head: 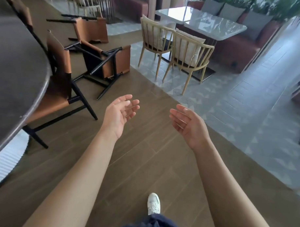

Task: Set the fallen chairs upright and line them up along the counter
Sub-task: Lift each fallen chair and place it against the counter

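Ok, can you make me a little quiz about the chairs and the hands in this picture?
1. True or false: the nearest brown chair beside the counter stands upright.
2. How many brown chairs lie tipped over? A one, B two, C four.
3. Fill in: the left hand and the right hand hold ____.
Key: 1 true. 2 B, the nearer fallen chair and the farther fallen chair. 3 nothing, both are open.

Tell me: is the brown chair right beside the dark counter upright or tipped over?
Upright: the brown chair stands on its black legs beside the counter, backrest pointing up.
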